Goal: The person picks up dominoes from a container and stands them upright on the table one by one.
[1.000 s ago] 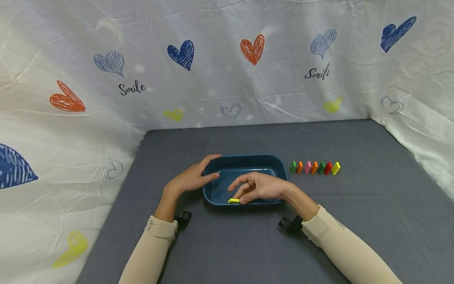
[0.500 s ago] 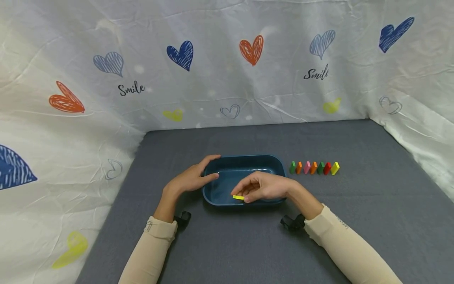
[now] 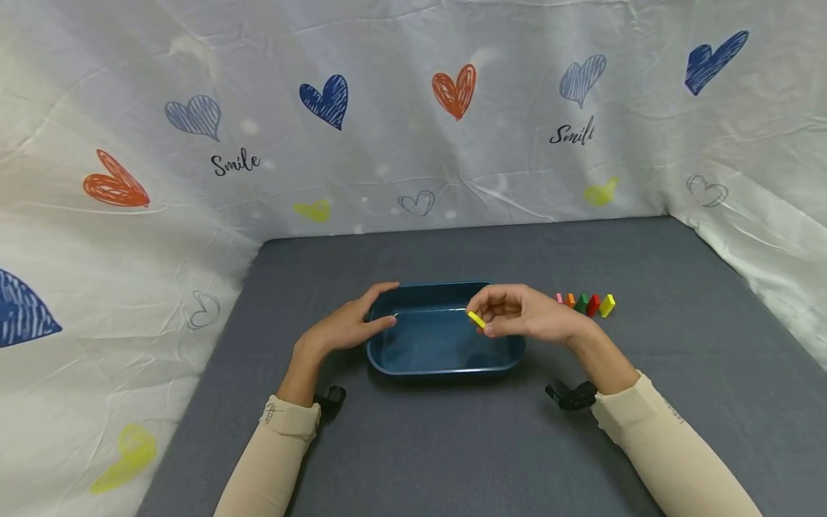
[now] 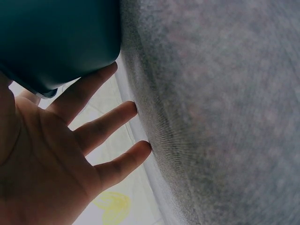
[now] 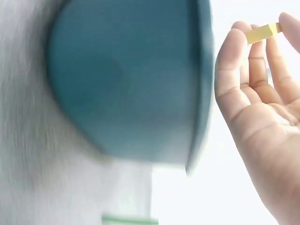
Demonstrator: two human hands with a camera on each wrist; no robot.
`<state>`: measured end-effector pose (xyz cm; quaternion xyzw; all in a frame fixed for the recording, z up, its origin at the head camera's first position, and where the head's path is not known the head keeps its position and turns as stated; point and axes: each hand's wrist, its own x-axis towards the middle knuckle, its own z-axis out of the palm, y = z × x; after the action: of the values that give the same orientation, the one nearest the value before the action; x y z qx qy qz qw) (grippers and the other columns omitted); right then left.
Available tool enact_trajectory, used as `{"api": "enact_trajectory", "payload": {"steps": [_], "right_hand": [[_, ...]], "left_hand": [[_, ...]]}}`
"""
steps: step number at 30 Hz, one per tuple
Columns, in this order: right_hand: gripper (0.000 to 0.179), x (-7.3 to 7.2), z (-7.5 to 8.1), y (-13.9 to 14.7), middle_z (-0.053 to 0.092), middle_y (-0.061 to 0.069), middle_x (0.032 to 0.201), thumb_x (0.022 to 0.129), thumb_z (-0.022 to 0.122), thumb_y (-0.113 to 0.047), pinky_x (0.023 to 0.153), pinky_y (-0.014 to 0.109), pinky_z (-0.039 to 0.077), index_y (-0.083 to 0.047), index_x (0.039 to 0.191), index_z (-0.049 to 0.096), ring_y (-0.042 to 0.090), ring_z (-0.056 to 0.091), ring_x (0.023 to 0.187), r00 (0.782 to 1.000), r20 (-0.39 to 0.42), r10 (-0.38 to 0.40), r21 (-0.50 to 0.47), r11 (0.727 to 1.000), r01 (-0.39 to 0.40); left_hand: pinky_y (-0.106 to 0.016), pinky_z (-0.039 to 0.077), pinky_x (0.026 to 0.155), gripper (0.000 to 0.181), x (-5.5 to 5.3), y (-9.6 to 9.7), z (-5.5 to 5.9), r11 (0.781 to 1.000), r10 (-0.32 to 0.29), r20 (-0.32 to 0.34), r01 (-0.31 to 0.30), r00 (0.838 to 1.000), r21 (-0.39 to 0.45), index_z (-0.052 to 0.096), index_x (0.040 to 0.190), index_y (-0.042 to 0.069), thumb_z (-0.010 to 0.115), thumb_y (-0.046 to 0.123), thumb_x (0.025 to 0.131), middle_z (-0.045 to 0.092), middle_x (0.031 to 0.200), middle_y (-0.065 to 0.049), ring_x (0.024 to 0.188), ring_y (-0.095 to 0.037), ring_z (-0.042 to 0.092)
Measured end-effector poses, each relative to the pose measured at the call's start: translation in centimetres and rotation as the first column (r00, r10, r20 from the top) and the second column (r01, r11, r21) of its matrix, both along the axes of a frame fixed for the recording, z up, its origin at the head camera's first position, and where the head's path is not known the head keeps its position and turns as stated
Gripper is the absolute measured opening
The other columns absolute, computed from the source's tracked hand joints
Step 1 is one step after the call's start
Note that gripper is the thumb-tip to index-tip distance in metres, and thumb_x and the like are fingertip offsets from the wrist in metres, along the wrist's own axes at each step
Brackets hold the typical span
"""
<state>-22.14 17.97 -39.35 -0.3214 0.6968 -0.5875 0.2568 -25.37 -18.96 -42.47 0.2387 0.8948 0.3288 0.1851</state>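
Observation:
A small yellow domino block (image 3: 476,320) is pinched between the thumb and fingertips of my right hand (image 3: 526,314), raised over the right part of the dark blue tray (image 3: 446,372). In the right wrist view the yellow block (image 5: 260,34) sits across the fingertips, beside the blurred tray wall (image 5: 126,84). My left hand (image 3: 342,324) rests at the tray's left end, its thumb over the rim. In the left wrist view its fingers are spread and fairly straight; one touches the outer tray wall (image 4: 65,42), others reach down to the cloth.
Right of the tray stands a row of upright blocks, among them a green block (image 3: 582,303), a red block (image 3: 594,304) and a yellow end block (image 3: 607,306). My right hand hides the row's left end. A grey cloth (image 3: 446,445) covers the table; a white printed curtain (image 3: 388,165) hangs behind.
My right hand has lifted the yellow block from the tray's near side and carried it up and to the right, now overlapping the row's left end. The left hand stays put.

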Motion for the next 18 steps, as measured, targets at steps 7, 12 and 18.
{"api": "enact_trajectory", "payload": {"steps": [7,12,18], "right_hand": [[0.029,0.2,0.8,4.7,0.07,0.013,0.113,0.098,0.063,0.001,0.081,0.031,0.059,0.007,0.125,0.055,0.021,0.07,0.101,0.983,-0.074,-0.169,-0.079,0.983,0.163],[0.026,0.4,1.0,7.8,0.073,0.01,0.11,0.099,0.062,0.002,0.065,0.029,0.055,0.005,0.124,0.057,0.016,0.07,0.087,0.941,-0.141,-0.307,-0.079,0.951,0.298],[0.024,0.9,1.1,11.3,0.074,0.007,0.111,0.098,0.06,0.005,0.077,0.024,0.058,0.008,0.122,0.056,0.012,0.072,0.098,0.89,-0.154,-0.429,-0.123,0.902,0.414]], "left_hand": [[-0.064,0.04,0.111,0.071,0.0,0.1,0.1,1.0,-0.005,0.003,0.005,1.0,0.002,0.019,0.161,0.039,0.057,0.051,0.102,0.025,0.169,-0.002,0.143,-0.04,0.046],[-0.063,0.041,0.11,0.069,0.1,0.2,0.2,1.0,0.0,0.006,0.0,1.0,0.001,0.019,0.16,0.041,0.057,0.049,0.103,0.026,0.168,-0.002,0.141,-0.04,0.048],[-0.063,0.04,0.11,0.072,0.1,0.2,0.2,1.0,-0.007,-0.005,0.007,1.0,0.002,0.018,0.162,0.038,0.056,0.051,0.102,0.025,0.169,-0.003,0.142,-0.04,0.047]]}}
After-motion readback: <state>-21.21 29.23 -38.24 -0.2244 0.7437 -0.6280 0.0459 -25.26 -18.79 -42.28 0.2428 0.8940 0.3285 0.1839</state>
